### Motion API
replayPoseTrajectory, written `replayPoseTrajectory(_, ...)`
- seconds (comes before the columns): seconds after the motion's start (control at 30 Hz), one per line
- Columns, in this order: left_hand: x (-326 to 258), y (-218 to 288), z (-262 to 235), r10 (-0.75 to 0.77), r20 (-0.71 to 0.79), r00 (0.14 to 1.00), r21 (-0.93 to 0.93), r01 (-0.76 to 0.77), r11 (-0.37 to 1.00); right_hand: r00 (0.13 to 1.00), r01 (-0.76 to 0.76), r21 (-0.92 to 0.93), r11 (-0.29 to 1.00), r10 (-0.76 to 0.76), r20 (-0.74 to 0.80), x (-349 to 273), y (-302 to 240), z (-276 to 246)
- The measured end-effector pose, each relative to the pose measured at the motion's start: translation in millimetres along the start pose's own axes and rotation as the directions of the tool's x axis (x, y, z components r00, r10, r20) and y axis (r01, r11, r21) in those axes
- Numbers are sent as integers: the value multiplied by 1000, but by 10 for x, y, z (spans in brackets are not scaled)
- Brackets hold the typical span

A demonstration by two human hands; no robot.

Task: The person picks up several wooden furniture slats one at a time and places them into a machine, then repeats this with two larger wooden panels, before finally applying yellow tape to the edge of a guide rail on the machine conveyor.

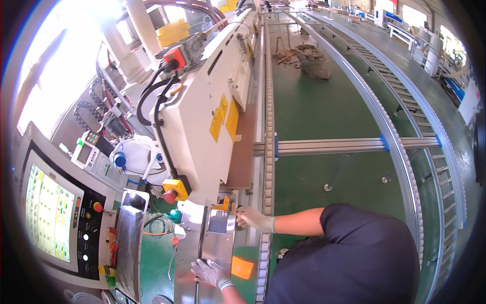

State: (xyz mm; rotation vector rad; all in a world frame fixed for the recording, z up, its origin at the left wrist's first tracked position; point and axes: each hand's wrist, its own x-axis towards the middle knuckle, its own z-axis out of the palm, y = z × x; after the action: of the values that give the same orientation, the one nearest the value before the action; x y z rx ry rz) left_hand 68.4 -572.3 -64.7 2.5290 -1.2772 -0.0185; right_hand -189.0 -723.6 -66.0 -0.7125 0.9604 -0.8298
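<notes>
My left hand (210, 272), in a pale glove, rests palm down with fingers spread on the metal bed (186, 263) of a machine, over its long dark slot. My right hand (254, 219), also gloved, reaches in from the right to the bed's far right edge. Its fingers are curled against a small dark part there, too small to make out. Between the hands lies a shiny square plate (218, 225), with a yellow bracket (221, 204) just beyond it. An orange block (242, 267) sits at the bed's right side.
A large white machine housing (195, 119) rises ahead, with a red stop button (170, 196) on a yellow box. At left stands a control panel (91, 223) with a lit screen. A roller track (269, 152) runs along the right; beyond are rails (374, 96) and a sack (314, 61).
</notes>
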Motion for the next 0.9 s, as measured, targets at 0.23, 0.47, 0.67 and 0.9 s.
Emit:
replayPoseTrajectory(0.23,-63,-59,77,71,-105,992,-156,-87,984,958,273,-128,953,-281,-47,-390,-520,-155)
replayPoseTrajectory(0.47,-182,-21,-201,168,-89,982,-151,-180,972,325,913,-295,281,-940,109,-25,-3562,329)
replayPoseTrajectory(0.67,-157,166,-145,229,-77,970,-85,-235,968,-115,438,-795,-419,-904,412,455,-5589,525)
replayPoseTrajectory(0.9,-102,174,-150,204,-8,979,-74,-204,976,11,-79,-911,-405,-914,405,1157,-6865,624)
